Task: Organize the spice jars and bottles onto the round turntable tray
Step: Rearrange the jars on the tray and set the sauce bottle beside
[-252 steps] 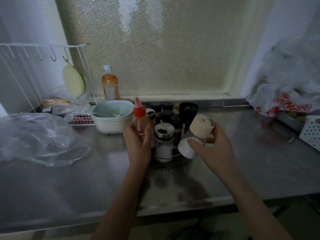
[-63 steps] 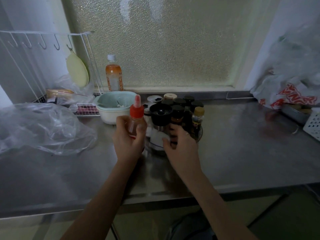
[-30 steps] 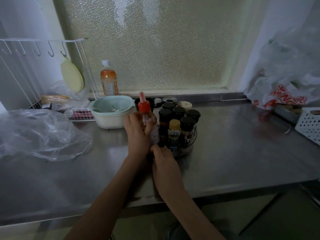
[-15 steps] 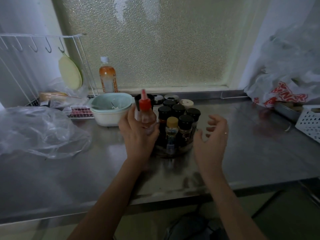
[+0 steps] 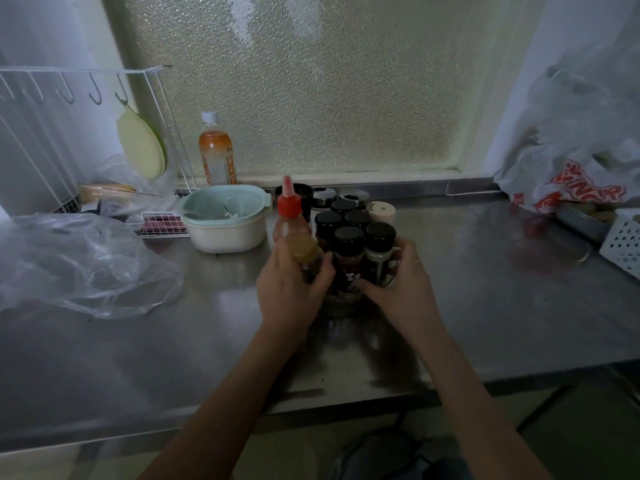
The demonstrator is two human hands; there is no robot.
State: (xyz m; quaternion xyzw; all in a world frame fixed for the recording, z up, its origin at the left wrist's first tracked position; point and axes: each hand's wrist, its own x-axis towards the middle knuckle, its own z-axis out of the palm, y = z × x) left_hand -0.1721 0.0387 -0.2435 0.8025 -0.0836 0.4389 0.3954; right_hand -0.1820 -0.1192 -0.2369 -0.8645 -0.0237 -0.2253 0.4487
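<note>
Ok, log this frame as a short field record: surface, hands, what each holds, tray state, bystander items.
surface: steel counter under a frosted window
left hand: grips the red-capped squeeze bottle and a yellow-capped jar
right hand: fingers on black-lidded jars at the tray's near right
turntable tray: crowded with upright jars, rim mostly hidden
bystanders: pale bowl, orange drink bottle, clear plastic bag

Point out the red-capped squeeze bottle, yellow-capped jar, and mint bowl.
red-capped squeeze bottle (image 5: 290,205): head view, on its red cap.
yellow-capped jar (image 5: 305,248): head view, on its yellow lid.
mint bowl (image 5: 204,205): head view, on its inner wall.
</note>
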